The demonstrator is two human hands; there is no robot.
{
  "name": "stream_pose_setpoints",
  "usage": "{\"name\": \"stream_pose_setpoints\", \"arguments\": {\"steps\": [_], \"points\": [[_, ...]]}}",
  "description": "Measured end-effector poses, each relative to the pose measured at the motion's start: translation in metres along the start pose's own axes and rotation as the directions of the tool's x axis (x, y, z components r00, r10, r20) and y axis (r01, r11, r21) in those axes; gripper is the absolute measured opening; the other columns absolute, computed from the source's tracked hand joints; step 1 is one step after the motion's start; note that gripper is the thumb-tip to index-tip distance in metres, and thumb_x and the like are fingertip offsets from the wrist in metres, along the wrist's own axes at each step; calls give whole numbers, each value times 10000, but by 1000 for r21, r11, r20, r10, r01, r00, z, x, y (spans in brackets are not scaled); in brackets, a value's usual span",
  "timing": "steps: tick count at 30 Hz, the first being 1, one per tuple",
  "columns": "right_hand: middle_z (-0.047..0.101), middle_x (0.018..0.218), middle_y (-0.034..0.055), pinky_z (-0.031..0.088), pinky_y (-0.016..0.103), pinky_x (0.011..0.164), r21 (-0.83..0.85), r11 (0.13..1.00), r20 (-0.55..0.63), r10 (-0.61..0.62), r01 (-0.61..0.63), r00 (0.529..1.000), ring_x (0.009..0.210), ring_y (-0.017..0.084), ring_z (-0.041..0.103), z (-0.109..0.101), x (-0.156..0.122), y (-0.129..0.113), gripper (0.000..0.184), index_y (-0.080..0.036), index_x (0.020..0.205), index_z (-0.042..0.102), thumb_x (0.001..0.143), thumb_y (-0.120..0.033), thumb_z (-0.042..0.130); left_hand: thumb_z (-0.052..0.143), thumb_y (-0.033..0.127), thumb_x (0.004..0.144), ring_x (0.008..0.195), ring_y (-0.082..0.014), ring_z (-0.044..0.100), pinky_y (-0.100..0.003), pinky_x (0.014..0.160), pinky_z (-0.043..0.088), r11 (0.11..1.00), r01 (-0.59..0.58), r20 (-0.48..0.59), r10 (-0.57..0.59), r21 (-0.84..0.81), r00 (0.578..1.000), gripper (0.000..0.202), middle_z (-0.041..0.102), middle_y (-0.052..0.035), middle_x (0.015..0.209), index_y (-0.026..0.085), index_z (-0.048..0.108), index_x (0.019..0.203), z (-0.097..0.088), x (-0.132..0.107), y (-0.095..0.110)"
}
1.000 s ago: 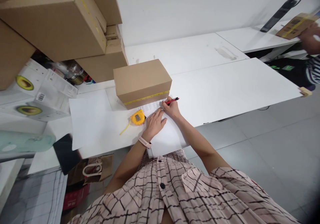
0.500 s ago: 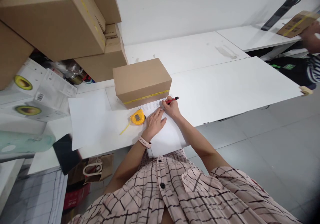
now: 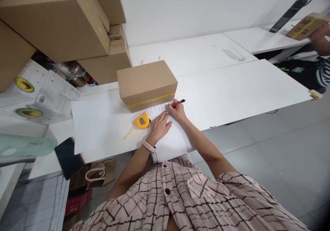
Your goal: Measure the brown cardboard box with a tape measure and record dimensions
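Observation:
My right hand (image 3: 177, 112) is closed around a red and black pen (image 3: 179, 103), its tip down by the printed rows of a white paper sheet (image 3: 170, 143). Flat on that same sheet lies my left hand (image 3: 159, 126), fingers stretched out and close to the right hand. A yellow tape measure (image 3: 142, 121) sits just left of my left hand, a short length of its blade pulled out. Right behind the paper stands a closed brown cardboard box (image 3: 146, 84) with a yellow strip along its front; it hides the top of the sheet.
Stacked cardboard boxes (image 3: 56, 24) rise at the back left, above white boxes with avocado pictures (image 3: 43, 96). Another white sheet (image 3: 91, 124) and a dark tablet-like object (image 3: 68, 158) lie left. At far right, another person's hand (image 3: 321, 38) touches a taped box (image 3: 305, 27).
Hardly anything differs. Both of my hands stay on the paper in nearly the same place, and the view has shifted very slightly.

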State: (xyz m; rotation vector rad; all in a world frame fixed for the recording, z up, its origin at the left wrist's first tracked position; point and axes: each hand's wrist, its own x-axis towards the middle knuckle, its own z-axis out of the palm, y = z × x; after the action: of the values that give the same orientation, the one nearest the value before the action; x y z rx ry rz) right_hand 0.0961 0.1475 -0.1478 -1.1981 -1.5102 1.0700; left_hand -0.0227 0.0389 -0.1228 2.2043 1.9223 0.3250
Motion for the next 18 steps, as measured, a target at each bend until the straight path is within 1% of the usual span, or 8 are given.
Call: {"name": "stream_pose_setpoints", "arguments": {"steps": [6,11,18], "points": [[436,623,-46,345,288,587,11,1000,-20,12,-11,1000,587,116,410,0,0,0,249,-239,639,406,759,-355,591,517,382,1007,1285,-280,601,-418,1046,514,1000,-11,-9,11,3,1000,456,448,-62,1605,216,527,1432,1,0,-1],[437,616,-50,347,286,577,20,999,-40,42,-41,998,581,117,408,0,1,1,259,-241,656,413,758,-382,606,513,372,1009,1283,-278,605,-417,1070,497,1000,-16,-7,16,-6,1000,442,444,-67,1608,208,535,1419,0,0,-1],[442,655,-31,352,287,586,-22,1000,-37,10,-11,999,599,117,407,1,1,-1,285,-235,632,404,777,-402,585,510,367,1008,1318,-274,582,-418,1093,482,1000,-7,-6,7,-16,1000,436,439,-66,1611,231,534,1421,2,0,-1]]}}
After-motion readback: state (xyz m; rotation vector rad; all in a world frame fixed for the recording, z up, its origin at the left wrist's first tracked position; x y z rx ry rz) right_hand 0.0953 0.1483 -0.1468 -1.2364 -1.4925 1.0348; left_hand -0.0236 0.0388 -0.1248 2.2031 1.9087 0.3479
